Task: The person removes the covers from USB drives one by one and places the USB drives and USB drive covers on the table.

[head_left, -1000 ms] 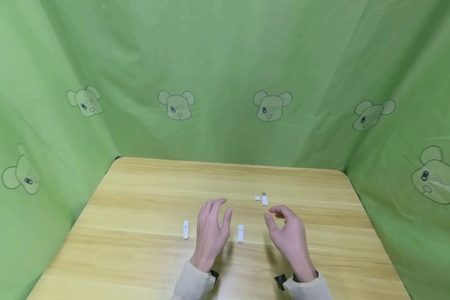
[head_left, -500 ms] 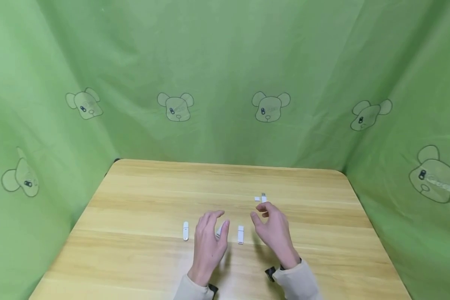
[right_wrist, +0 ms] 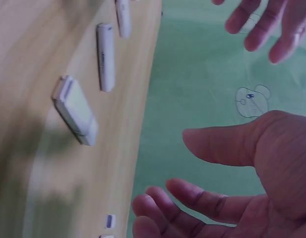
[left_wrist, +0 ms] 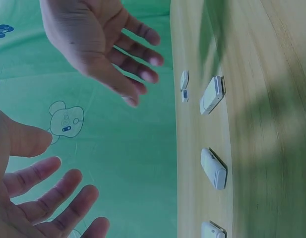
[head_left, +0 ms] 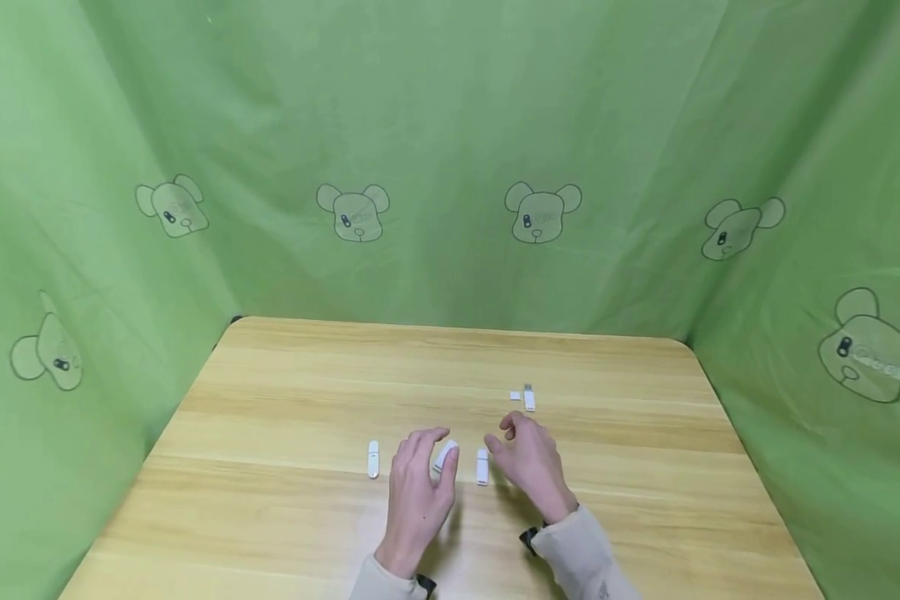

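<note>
Where the square-ended stick (head_left: 482,467) lies: flat on the counter (head_left: 307,533), between the two hands; all other places are told from it.
Left hand (head_left: 417,487): raised above the counter to the left of the square-ended stick, fingers loosely bent, thumb well apart from them; it holds nothing.
Right hand (head_left: 532,467): raised to the right of the square-ended stick, thumb and fingers also apart with a wide gap; it holds nothing.
Slanted stick (head_left: 443,457): near the square-ended stick, on its left; the head view shows it between thumb and fingers, but the wrist views show it resting on the counter, below the hand.
Rounded stick (head_left: 373,459): well to the left of the square-ended stick, lengthwise like it, perhaps for a tidy row.
Uncapped stick (head_left: 529,398): farther from the person than the square-ended stick and slightly right, with its metal plug bare.
Loose cap (head_left: 515,396): also beyond the square-ended stick, just beside the uncapped stick, probably so that the pair is kept together.
Reason for raised hands: I judge that the palms face inward to leave room around the small sticks.
Count: four white sticks, three without visible plug and one uncapped; one loose cap; two hands.
</note>
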`<state>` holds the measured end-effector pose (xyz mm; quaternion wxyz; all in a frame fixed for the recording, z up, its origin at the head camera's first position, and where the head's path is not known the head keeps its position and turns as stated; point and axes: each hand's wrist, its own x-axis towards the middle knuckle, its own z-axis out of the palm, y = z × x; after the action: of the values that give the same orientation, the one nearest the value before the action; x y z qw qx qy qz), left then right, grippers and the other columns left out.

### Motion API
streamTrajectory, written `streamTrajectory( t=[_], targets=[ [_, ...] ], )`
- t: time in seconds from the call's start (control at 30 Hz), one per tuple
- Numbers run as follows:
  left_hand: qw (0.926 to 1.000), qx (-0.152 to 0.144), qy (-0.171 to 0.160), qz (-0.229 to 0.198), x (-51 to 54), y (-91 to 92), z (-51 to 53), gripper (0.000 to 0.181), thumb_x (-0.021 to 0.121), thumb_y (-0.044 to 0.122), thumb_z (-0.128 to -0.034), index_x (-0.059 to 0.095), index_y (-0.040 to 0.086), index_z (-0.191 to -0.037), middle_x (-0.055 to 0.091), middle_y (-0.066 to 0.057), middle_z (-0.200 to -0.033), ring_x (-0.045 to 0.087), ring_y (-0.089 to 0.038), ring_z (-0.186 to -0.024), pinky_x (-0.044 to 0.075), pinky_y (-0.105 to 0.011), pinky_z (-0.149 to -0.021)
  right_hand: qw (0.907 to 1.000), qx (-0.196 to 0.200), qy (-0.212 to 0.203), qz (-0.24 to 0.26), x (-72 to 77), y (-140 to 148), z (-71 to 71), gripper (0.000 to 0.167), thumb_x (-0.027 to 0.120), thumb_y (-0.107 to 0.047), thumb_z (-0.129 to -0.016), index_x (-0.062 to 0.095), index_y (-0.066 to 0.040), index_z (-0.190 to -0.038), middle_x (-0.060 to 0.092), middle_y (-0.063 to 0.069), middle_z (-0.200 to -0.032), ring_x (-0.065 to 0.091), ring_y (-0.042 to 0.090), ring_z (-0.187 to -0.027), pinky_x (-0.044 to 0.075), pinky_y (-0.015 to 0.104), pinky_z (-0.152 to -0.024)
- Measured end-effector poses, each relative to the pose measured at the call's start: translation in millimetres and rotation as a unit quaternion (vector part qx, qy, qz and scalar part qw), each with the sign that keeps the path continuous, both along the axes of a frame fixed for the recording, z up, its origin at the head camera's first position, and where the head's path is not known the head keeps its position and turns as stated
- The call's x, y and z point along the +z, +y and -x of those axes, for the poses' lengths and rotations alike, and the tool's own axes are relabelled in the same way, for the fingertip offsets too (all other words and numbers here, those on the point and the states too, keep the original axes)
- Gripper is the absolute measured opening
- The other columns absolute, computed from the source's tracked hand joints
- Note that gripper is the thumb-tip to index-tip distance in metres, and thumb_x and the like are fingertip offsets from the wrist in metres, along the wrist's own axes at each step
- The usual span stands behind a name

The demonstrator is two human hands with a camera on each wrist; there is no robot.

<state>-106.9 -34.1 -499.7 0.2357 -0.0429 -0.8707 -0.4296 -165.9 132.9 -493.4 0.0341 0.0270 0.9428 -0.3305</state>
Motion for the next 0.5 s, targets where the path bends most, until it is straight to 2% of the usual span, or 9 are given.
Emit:
streamTrajectory(
  t=[0.1,0.27,0.4,0.5],
  targets=[
    [1.0000,-0.003,0.001,0.001,-1.5,0.2,0.5,0.025,0.071,0.018,-0.0934,0.069,0.011,-0.117,0.073,-0.006,-0.114,0.067,-0.021,-0.105,0.054,-0.046,-0.095,0.9997,0.000,-0.021,-0.012,-5.0,-1,0.9,0.038,0.074,-0.030,-0.090,0.065,-0.003,-0.114,0.070,0.013,-0.106,0.064,0.023,-0.083,0.051,0.034,-0.065],
    [1.0000,-0.006,-0.002,0.002,-5.1,0.3,0.7,0.023,0.071,0.017,-0.0936,0.069,0.010,-0.116,0.073,-0.006,-0.113,0.067,-0.021,-0.105,0.054,-0.046,-0.095,0.9974,0.007,-0.062,-0.037,-12.7,-3,0.9,0.037,0.074,-0.033,-0.090,0.066,-0.002,-0.107,0.068,0.010,-0.090,0.057,0.020,-0.069,0.046,0.031,-0.057],
    [0.9999,-0.008,-0.012,0.004,-7.3,0.3,0.3,0.023,0.071,0.018,-0.0936,0.069,0.010,-0.115,0.073,-0.006,-0.113,0.067,-0.021,-0.106,0.054,-0.046,-0.096,0.9942,0.015,-0.086,-0.063,-18.5,-7,-0.6,0.034,0.077,-0.035,-0.087,0.063,-0.004,-0.084,0.057,0.004,-0.069,0.047,0.016,-0.057,0.037,0.026,-0.050],
    [0.9998,-0.010,-0.017,0.004,-8.2,0.0,0.7,0.024,0.070,0.018,-0.0938,0.069,0.010,-0.116,0.073,-0.006,-0.114,0.067,-0.021,-0.107,0.053,-0.047,-0.097,0.9928,0.019,-0.088,-0.078,-22.9,-10,-1.5,0.039,0.078,-0.037,-0.086,0.056,-0.009,-0.070,0.047,0.001,-0.060,0.042,0.014,-0.053,0.034,0.026,-0.048]
  ],
)
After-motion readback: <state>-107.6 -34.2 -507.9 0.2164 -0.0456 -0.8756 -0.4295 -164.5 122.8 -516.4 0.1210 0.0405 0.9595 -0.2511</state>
